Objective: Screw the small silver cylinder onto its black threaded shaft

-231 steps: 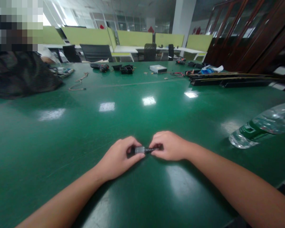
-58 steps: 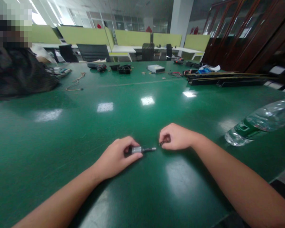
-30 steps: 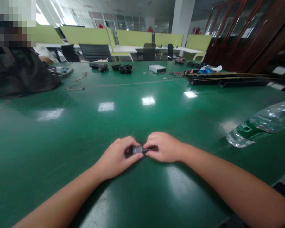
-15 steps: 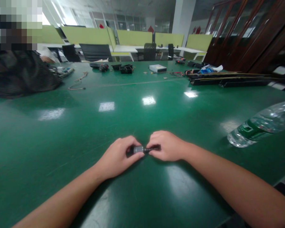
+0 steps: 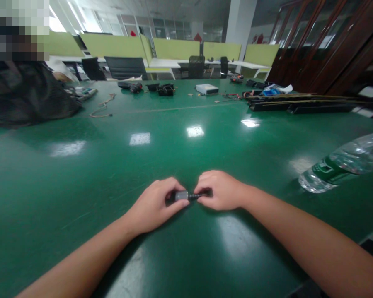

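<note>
A small grey cylinder (image 5: pixel 182 195) with a thin black ribbed end (image 5: pixel 193 196) lies level between my hands, just over the green tabletop (image 5: pixel 174 157). My left hand (image 5: pixel 158 203) is closed round the grey body, thumb below and fingers above. From the other side, my right hand (image 5: pixel 219 191) pinches the black end between thumb and fingertips. The far tip of the black end is partly hidden inside my right hand. What kind of part it is, I cannot make out.
To the right, a clear plastic bottle with a green label (image 5: pixel 332 169) lies on its side. Black rails (image 5: pixel 273 103), a white box (image 5: pixel 207 89) and black parts (image 5: pixel 165 89) are along the far edge. A dark bag-like shape (image 5: pixel 27 95) and a cable (image 5: pixel 102 106) sit at far left.
My right hand has shifted slightly right along the black end, showing a little more of it between the hands. My left hand stays in place on the grey body.
</note>
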Available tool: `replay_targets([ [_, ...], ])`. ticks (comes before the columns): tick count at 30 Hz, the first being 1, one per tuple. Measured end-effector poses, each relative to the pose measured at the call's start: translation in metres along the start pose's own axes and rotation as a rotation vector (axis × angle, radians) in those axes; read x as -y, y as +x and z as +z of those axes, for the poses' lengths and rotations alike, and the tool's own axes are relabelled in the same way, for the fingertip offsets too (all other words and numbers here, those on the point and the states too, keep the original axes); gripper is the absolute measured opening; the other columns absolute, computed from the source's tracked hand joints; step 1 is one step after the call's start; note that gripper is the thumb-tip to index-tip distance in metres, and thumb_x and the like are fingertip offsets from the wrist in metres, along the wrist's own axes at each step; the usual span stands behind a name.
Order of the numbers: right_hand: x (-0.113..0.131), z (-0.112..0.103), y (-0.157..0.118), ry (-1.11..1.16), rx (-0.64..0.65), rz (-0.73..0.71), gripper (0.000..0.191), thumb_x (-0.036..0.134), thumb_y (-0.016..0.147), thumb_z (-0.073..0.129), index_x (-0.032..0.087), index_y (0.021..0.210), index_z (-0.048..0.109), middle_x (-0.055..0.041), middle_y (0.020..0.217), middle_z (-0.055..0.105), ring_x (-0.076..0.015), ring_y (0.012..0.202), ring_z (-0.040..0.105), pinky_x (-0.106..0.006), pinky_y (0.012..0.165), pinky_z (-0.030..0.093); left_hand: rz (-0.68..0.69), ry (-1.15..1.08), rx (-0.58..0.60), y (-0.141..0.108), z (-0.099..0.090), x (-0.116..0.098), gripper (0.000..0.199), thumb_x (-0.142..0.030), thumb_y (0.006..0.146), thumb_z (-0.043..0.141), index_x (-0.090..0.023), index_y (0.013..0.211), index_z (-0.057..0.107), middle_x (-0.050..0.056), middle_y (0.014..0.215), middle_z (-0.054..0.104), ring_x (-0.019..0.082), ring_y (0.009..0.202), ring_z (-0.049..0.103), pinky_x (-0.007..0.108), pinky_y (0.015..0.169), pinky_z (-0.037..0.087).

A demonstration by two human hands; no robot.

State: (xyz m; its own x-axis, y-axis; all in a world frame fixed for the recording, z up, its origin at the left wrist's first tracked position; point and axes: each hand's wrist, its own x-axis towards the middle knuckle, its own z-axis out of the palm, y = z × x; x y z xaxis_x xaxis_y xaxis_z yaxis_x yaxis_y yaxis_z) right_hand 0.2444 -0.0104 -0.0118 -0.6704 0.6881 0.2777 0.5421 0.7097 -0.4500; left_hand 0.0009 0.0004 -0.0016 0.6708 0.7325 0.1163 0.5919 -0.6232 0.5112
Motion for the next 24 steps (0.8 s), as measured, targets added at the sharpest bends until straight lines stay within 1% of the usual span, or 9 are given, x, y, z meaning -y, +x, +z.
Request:
replay_targets([
  [3,0.000,-0.002,0.000,0.000,0.013,0.008,0.009,0.020,0.079,0.068,0.015,0.085,0.074,-0.0037,0.080,0.069,-0.0160,0.077,0.060,-0.028,0.074,0.044,0.005,0.006,-0.001,0.000,0.001,0.001,0.022,-0.043,0.090,0.064,-0.022,0.095,0.067,0.000,0.084,0.067,0.018,0.073,0.059,0.030,0.069,0.041],
  [6,-0.002,-0.010,-0.003,0.018,0.059,0.041,0.008,0.020,0.079,0.069,0.016,0.083,0.074,-0.0029,0.079,0.069,-0.0148,0.076,0.060,-0.026,0.072,0.044,0.003,0.001,-0.001,-0.001,0.001,0.001,0.021,-0.043,0.091,0.065,-0.022,0.096,0.067,0.000,0.085,0.067,0.018,0.074,0.060,0.030,0.070,0.042],
  [8,-0.005,-0.019,-0.006,0.049,0.114,0.091,0.009,0.018,0.078,0.069,0.017,0.084,0.075,-0.0020,0.079,0.070,-0.0133,0.073,0.060,-0.025,0.069,0.044,-0.005,-0.002,0.002,-0.001,0.000,0.001,0.022,-0.044,0.091,0.065,-0.022,0.096,0.067,0.000,0.085,0.067,0.018,0.074,0.060,0.030,0.070,0.042],
  [10,-0.009,-0.028,-0.009,0.086,0.172,0.182,0.013,0.017,0.077,0.068,0.017,0.087,0.076,-0.0009,0.076,0.069,-0.0116,0.068,0.060,-0.023,0.064,0.043,-0.012,-0.004,0.007,-0.001,0.000,0.000,0.023,-0.045,0.091,0.064,-0.022,0.096,0.067,0.000,0.085,0.067,0.018,0.074,0.060,0.030,0.069,0.042],
  [12,-0.013,-0.034,-0.012,0.097,0.193,0.250,0.013,0.017,0.076,0.069,0.017,0.087,0.077,-0.0008,0.076,0.070,-0.0113,0.066,0.060,-0.022,0.062,0.043,-0.015,-0.007,0.009,-0.001,-0.001,0.000,0.024,-0.046,0.091,0.064,-0.022,0.096,0.067,0.000,0.084,0.067,0.018,0.073,0.059,0.030,0.068,0.042],
  [14,-0.015,-0.036,-0.014,0.107,0.199,0.271,0.013,0.018,0.076,0.071,0.016,0.087,0.077,-0.0010,0.076,0.070,-0.0113,0.067,0.060,-0.022,0.062,0.043,-0.015,-0.005,0.009,0.000,-0.001,-0.001,0.024,-0.046,0.091,0.064,-0.022,0.096,0.067,0.000,0.083,0.067,0.018,0.072,0.059,0.029,0.068,0.042],
  [18,-0.010,-0.025,-0.009,0.132,0.172,0.208,0.013,0.019,0.078,0.071,0.017,0.089,0.078,-0.0013,0.078,0.070,-0.0109,0.068,0.060,-0.022,0.063,0.042,-0.018,0.008,0.000,0.000,-0.001,-0.001,0.026,-0.046,0.090,0.063,-0.022,0.095,0.068,0.000,0.082,0.067,0.017,0.071,0.059,0.029,0.067,0.042],
  [21,-0.001,-0.007,-0.001,0.108,0.060,0.135,0.013,0.023,0.082,0.071,0.016,0.092,0.077,-0.0032,0.082,0.070,-0.0131,0.073,0.060,-0.024,0.067,0.043,-0.013,0.010,-0.006,0.000,0.000,0.000,0.025,-0.046,0.090,0.063,-0.021,0.095,0.067,0.000,0.082,0.067,0.017,0.071,0.059,0.028,0.066,0.042],
  [24,0.005,0.005,0.005,0.081,0.015,0.067,0.015,0.021,0.084,0.069,0.016,0.095,0.077,-0.0045,0.084,0.070,-0.0157,0.079,0.061,-0.026,0.072,0.044,-0.006,0.003,-0.011,-0.001,0.001,0.002,0.023,-0.044,0.088,0.066,-0.022,0.095,0.067,0.000,0.081,0.066,0.017,0.071,0.059,0.028,0.066,0.042],
])
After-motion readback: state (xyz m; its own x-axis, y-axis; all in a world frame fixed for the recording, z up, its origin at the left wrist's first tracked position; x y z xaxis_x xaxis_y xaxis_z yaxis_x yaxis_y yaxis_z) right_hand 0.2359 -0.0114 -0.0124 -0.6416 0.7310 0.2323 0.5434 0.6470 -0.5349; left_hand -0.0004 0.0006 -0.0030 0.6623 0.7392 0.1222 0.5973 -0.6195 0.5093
